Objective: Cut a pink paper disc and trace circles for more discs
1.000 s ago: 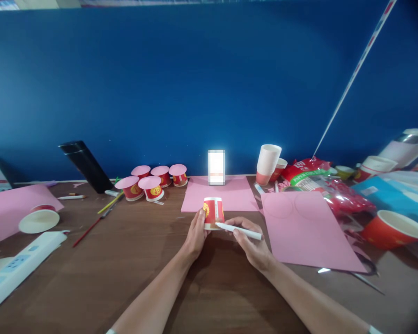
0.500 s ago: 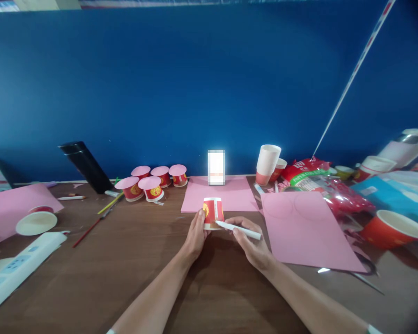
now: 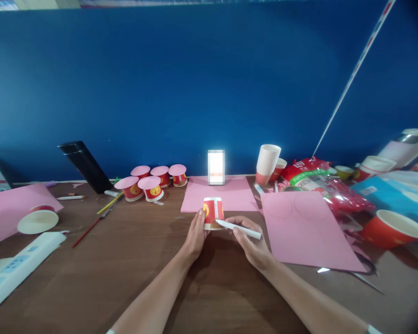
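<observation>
My left hand (image 3: 196,233) grips a red paper cup (image 3: 212,212) with gold print and a white strip, its fingers along the cup's left side. My right hand (image 3: 251,239) is closed around a white pen (image 3: 239,229). The pen's tip meets or nearly meets the cup's lower right side; whether it touches I cannot tell. Behind the cup lies a sheet of pink paper (image 3: 195,195) near the wall. To the right, a second pink sheet (image 3: 310,236) bears faint round outlines. Several short red cups topped with pink discs (image 3: 151,188) stand back left.
A stack of white cups (image 3: 268,162) leans at the back right beside a red plastic bag (image 3: 310,174). An orange-red cup (image 3: 386,229) lies far right, near scissors (image 3: 367,280). At left are a black bottle (image 3: 87,167), a white power strip (image 3: 24,269) and a tipped cup (image 3: 38,221).
Almost nothing differs. The tipped cup at far left has shifted slightly right and up. My hands, the red cup and the pen stay practically where they were.
</observation>
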A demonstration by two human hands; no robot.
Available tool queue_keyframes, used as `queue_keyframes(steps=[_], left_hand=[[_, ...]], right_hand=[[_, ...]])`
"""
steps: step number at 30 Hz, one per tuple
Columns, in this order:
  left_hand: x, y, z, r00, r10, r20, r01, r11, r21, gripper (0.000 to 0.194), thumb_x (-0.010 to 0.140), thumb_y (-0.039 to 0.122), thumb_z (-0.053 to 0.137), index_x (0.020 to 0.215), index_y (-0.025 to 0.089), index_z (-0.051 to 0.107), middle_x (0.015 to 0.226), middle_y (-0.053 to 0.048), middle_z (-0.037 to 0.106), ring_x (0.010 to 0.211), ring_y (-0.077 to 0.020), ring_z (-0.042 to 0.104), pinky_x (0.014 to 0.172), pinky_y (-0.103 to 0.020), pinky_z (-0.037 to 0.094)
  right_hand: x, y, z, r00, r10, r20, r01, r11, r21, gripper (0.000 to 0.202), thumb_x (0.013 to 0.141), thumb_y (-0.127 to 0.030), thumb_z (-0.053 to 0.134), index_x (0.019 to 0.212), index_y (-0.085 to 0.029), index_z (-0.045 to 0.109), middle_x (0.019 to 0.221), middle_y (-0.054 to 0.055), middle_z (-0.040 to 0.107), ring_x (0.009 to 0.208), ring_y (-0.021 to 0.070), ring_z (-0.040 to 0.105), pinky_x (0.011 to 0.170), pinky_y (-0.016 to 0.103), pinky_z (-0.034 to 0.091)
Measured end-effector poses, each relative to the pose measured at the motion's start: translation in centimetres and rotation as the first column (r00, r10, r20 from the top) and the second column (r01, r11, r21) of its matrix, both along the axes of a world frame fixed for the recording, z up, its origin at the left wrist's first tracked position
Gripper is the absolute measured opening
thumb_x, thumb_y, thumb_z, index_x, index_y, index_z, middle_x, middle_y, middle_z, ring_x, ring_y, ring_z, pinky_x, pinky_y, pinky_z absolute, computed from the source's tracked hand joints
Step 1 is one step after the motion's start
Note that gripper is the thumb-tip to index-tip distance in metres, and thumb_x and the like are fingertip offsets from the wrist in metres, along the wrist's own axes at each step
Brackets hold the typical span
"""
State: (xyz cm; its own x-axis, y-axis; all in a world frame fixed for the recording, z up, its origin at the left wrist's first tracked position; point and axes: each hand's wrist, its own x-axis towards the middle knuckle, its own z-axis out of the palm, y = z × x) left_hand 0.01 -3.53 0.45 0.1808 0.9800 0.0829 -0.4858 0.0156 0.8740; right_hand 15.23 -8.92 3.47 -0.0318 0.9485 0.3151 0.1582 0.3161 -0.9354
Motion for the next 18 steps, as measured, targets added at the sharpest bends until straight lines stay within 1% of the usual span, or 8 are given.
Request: queue_keyframes(steps=[5, 10, 13, 15, 18], left_hand=[[-0.02, 0.08, -0.10, 1.000, -0.003, 0.027, 0.003, 1.000, -0.011, 0.029, 0.083, 0.044, 0.046, 0.090, 0.018, 0.056, 0.082, -0.005, 0.063, 0.073, -0.0160, 0.059, 0.069, -0.029, 0.047], [0.03, 0.08, -0.11, 1.000, 0.002, 0.020, -0.002, 1.000, 0.000, 0.029, 0.083, 0.045, 0.046, 0.085, 0.018, 0.055, 0.079, -0.004, 0.063, 0.070, -0.0156, 0.058, 0.067, -0.029, 0.047], [0.02, 0.05, -0.11, 1.000, -0.002, 0.009, 0.002, 1.000, 0.003, 0.029, 0.083, 0.046, 0.045, 0.086, 0.018, 0.055, 0.077, -0.004, 0.062, 0.068, -0.0154, 0.057, 0.065, -0.028, 0.047], [0.00, 0.02, -0.11, 1.000, -0.002, 0.002, 0.002, 1.000, 0.005, 0.029, 0.084, 0.045, 0.045, 0.087, 0.018, 0.055, 0.079, -0.004, 0.062, 0.070, -0.0156, 0.057, 0.066, -0.028, 0.047], [0.00, -0.01, -0.10, 1.000, -0.004, 0.007, 0.004, 1.000, 0.007, 0.030, 0.084, 0.045, 0.044, 0.089, 0.017, 0.055, 0.084, -0.006, 0.062, 0.074, -0.0162, 0.058, 0.069, -0.029, 0.047]], right_hand=[[0.14, -0.02, -0.32, 1.000, -0.017, -0.004, 0.017, 1.000, 0.001, 0.019, 0.084, -0.027, 0.048, 0.093, -0.017, 0.061, 0.075, 0.002, 0.061, 0.058, 0.0112, 0.049, 0.051, 0.021, 0.040], [0.03, -0.03, -0.09, 1.000, 0.012, 0.013, -0.012, 1.000, -0.012, 0.019, 0.083, -0.028, 0.049, 0.093, -0.017, 0.061, 0.072, 0.001, 0.060, 0.053, 0.0100, 0.045, 0.049, 0.021, 0.038], [-0.03, -0.01, 0.03, 1.000, 0.003, 0.012, -0.003, 1.000, -0.009, 0.020, 0.083, -0.029, 0.049, 0.092, -0.017, 0.062, 0.074, 0.002, 0.061, 0.054, 0.0110, 0.048, 0.050, 0.021, 0.039], [-0.04, 0.01, 0.08, 1.000, -0.017, 0.016, 0.017, 1.000, 0.004, 0.020, 0.083, -0.029, 0.049, 0.092, -0.017, 0.062, 0.074, 0.003, 0.061, 0.056, 0.0117, 0.049, 0.051, 0.022, 0.040], [-0.02, 0.00, 0.14, 0.999, -0.018, 0.031, 0.017, 1.000, 0.011, 0.020, 0.083, -0.028, 0.049, 0.092, -0.017, 0.062, 0.073, 0.002, 0.061, 0.054, 0.0107, 0.048, 0.050, 0.021, 0.040]])
